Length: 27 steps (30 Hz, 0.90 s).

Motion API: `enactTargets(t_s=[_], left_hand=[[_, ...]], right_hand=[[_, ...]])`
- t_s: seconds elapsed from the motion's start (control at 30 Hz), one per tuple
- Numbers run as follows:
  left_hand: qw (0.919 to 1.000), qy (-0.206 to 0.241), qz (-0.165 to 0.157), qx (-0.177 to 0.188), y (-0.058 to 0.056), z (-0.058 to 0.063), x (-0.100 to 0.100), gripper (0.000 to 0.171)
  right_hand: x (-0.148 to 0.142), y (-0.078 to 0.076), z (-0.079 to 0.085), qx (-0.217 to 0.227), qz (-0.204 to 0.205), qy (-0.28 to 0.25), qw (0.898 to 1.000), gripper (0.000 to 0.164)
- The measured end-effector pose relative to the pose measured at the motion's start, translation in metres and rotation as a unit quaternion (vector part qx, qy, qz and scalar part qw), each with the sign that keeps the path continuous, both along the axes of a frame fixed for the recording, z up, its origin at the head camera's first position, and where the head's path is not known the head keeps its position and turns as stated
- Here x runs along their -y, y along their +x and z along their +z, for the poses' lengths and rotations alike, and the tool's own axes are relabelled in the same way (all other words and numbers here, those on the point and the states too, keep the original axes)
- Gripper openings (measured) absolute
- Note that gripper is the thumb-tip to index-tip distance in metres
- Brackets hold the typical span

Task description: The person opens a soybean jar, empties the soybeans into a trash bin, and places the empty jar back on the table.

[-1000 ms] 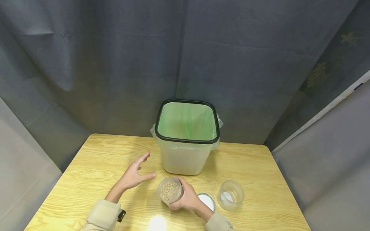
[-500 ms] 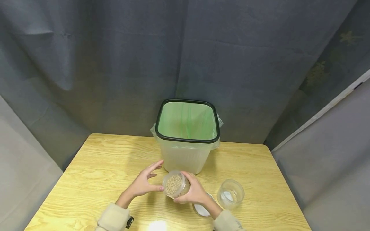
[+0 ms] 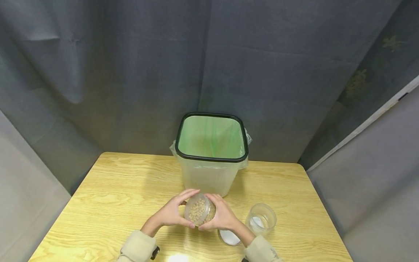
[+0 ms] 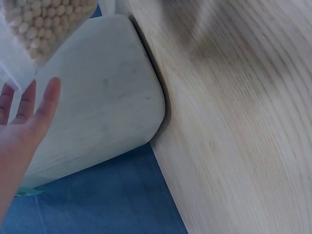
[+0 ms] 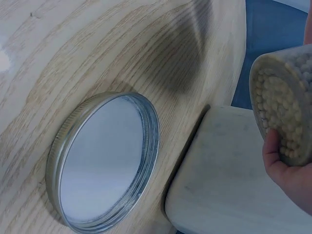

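Observation:
A clear jar of pale round beans is held up in front of the bin, tilted with its mouth to the left. My right hand grips it round the base end; one digit presses the bottom of the jar in the right wrist view. My left hand spans the mouth end, fingers on the far side and thumb on the near side. In the left wrist view, the left fingertips are right at the jar's edge. A metal screw lid lies inner side up on the table, below the right wrist.
Behind the hands stands a whitish bin with a black rim and a green liner. A second clear jar with something white at its bottom stands to the right on the wooden table. Dark curtains hang behind.
My right hand has lifted the bean jar and tipped it leftward. My left hand has come in from the left and closed round the mouth end. The lid lies slightly nearer me.

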State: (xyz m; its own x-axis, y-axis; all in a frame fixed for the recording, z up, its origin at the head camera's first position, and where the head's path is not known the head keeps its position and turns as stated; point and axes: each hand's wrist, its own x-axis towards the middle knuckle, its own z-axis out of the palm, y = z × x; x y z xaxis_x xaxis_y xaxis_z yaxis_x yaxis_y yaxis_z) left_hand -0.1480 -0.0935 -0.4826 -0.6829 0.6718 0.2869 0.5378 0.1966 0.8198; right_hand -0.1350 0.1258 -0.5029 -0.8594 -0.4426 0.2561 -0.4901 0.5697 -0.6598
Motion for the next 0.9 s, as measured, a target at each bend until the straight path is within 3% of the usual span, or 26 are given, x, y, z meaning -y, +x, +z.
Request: enactTargets(t_s=[0.13,0.33,0.43,0.63,0.9], left_hand=[[0.9997,0.002,0.018,-0.019,-0.002,-0.007,-0.001,0.091],[0.9975,0.020,0.065,-0.018,0.000,-0.008,-0.006,0.084],[0.9954,0.036,0.087,-0.015,0.004,-0.003,-0.009,0.081],[0.9925,0.055,0.106,-0.027,0.014,0.020,-0.014,0.075],[0.9897,0.048,0.135,0.000,0.015,0.024,-0.016,0.074]], right_hand=[[0.002,-0.001,0.001,-0.001,0.006,0.010,1.000,0.094],[0.003,-0.001,0.003,0.010,0.010,-0.011,1.000,0.089],[0.004,-0.002,0.002,0.016,0.017,-0.033,0.999,0.084],[0.008,-0.001,0.003,0.020,0.015,-0.051,0.998,0.083],[0.013,0.000,0.006,0.022,-0.013,-0.041,0.999,0.085]])
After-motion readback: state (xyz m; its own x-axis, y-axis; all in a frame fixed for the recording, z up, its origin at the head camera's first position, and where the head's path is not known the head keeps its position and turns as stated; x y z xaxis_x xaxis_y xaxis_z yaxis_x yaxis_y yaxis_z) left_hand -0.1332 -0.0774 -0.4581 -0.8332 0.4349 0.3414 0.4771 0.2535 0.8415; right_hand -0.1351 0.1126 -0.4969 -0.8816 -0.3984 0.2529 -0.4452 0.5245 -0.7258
